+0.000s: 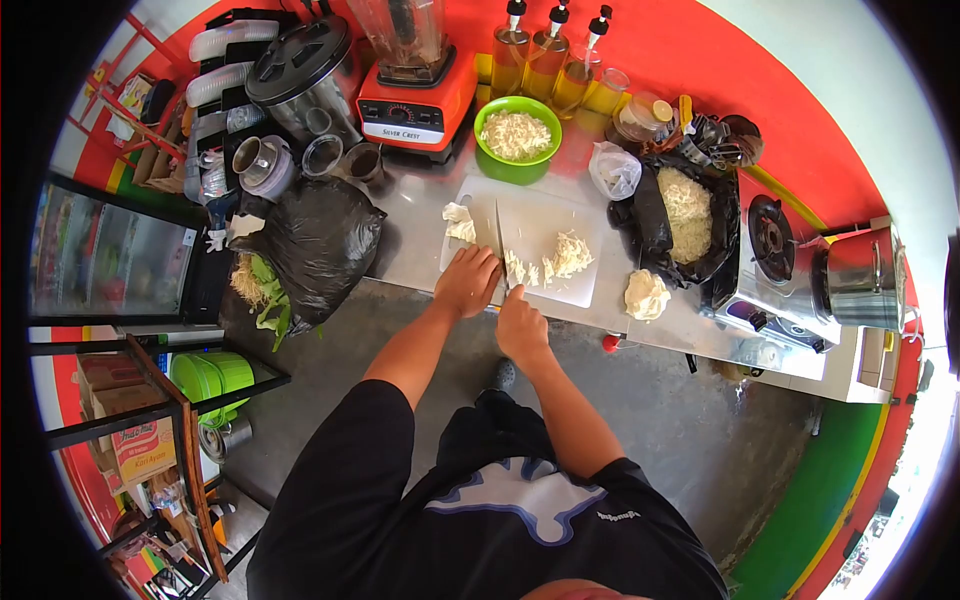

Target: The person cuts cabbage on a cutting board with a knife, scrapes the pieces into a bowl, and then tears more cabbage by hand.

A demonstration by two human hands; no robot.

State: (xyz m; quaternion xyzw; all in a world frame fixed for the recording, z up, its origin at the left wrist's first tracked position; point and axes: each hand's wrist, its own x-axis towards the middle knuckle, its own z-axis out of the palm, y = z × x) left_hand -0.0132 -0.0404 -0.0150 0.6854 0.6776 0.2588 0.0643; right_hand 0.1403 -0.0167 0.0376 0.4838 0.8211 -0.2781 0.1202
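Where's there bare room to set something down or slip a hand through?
The counter looks bare between the closed-up black bag and the cutting board. The board's far side, right of the knife, is open too. It's crowded behind: blender, green bowl, bottles. Far right, the open black bag crowds the stove.

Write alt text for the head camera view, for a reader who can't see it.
A person's right hand holds a knife over pale, partly shredded food on a white cutting board, the left hand beside the blade. Behind the board sits a green bowl of pale shreds; a red blender and a stove share the metal counter.
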